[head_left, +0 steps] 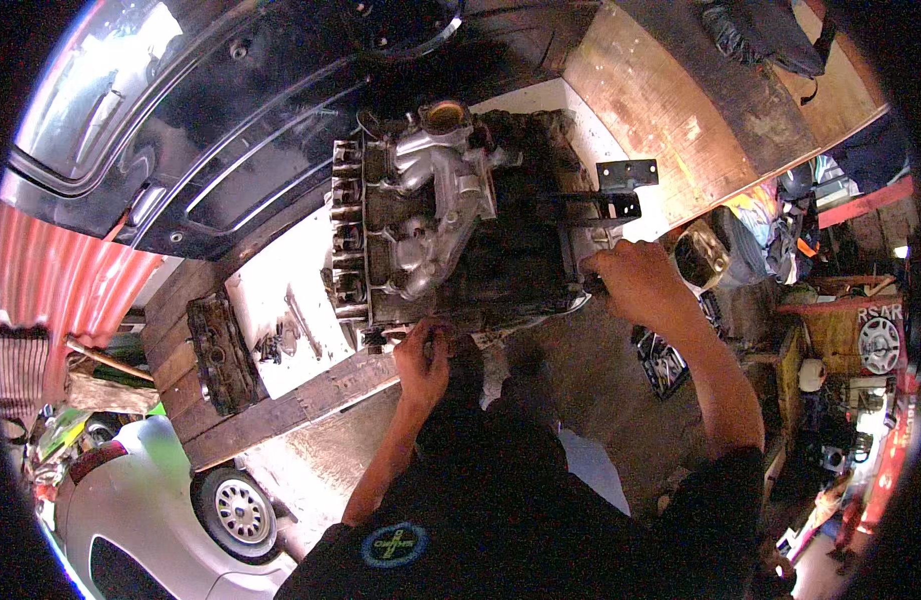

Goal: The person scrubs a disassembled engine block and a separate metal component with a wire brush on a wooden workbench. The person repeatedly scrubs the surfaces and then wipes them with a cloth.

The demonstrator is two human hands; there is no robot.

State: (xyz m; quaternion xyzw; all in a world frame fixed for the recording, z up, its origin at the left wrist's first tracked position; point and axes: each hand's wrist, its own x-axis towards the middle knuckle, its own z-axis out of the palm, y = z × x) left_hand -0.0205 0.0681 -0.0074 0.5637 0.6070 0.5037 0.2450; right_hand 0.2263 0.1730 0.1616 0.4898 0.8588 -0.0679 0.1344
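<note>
An engine (528, 202) lies in front of me on a white sheet over a wooden bench. Its aluminium intake manifold (457, 187) faces up, and the cylinder head (348, 225) with exposed valve gear points left. My left hand (421, 366) has its fingers curled at the engine's near edge, close to the head; whether they grip a small part is hidden. At the right end of the block, my right hand (640, 279) bends its fingers around something dark that I cannot make out. A black bracket (627, 174) with holes sticks out just beyond that hand.
A dirty valve cover (222, 354) rests on the bench (179, 386) at left, beside small metal parts (288, 337). Behind the engine stands a dark vehicle panel (280, 135). A tool case (661, 364) lies under my right forearm. A silver car (138, 510) is at lower left.
</note>
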